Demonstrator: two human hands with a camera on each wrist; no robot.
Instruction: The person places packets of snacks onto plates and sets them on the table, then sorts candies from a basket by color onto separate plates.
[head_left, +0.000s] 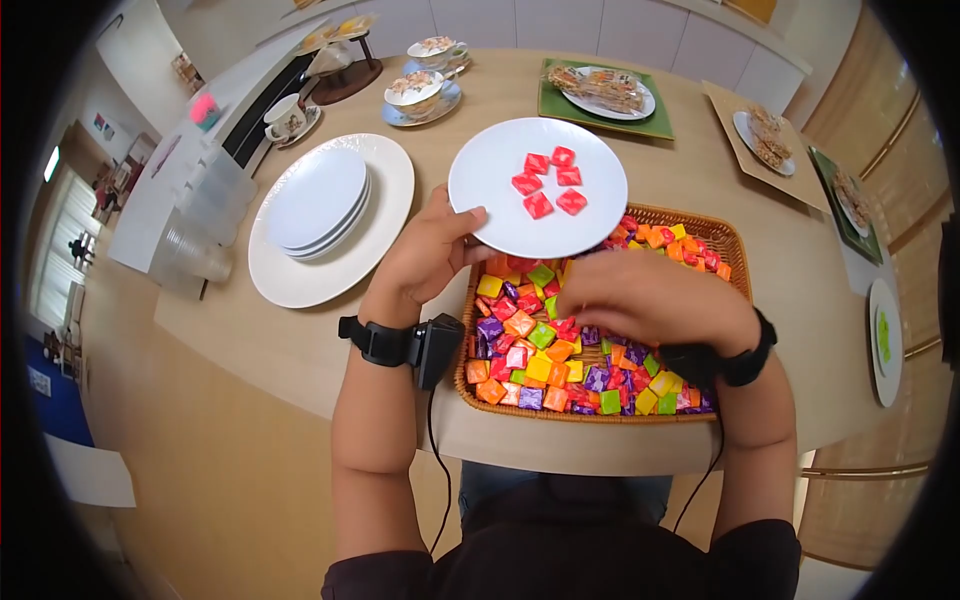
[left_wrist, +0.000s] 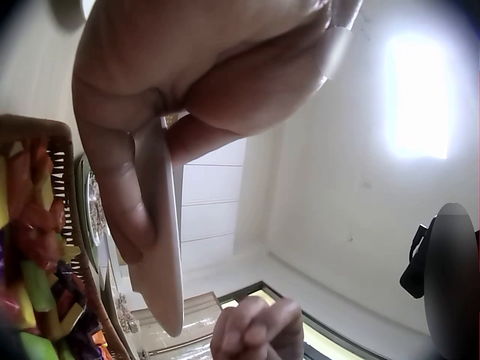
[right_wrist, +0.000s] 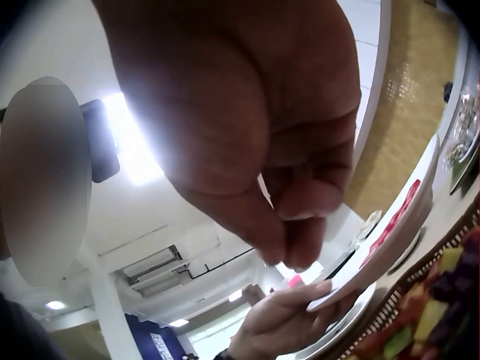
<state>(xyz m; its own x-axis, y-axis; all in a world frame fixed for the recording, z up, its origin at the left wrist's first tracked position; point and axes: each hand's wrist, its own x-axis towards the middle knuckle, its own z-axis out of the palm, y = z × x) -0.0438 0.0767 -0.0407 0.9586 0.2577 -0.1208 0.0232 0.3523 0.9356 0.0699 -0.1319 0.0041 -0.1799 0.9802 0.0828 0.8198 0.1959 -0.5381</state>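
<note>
My left hand (head_left: 432,245) grips the near-left rim of a white plate (head_left: 480,165), thumb on top and fingers beneath; the left wrist view shows the plate (left_wrist: 161,247) edge-on. Several red wrapped candies (head_left: 538,205) lie on it in a loose cluster. Beside the plate, my right hand (head_left: 650,300) hangs over a wicker basket (head_left: 742,265) of mixed candies. Its fingers (right_wrist: 307,199) are curled, their tips close to the thumb, and no object shows between them. The basket holds red, orange, yellow, green and purple pieces (head_left: 540,370).
Left of the basket, small white plates (head_left: 318,200) are stacked on a large oval plate (head_left: 390,165). Patterned cups (head_left: 415,90) stand farther back. Snack plates on a green tray (head_left: 655,120) and a tan board (head_left: 735,110) line the far and right sides; clear plastic cups (head_left: 195,245) stand left.
</note>
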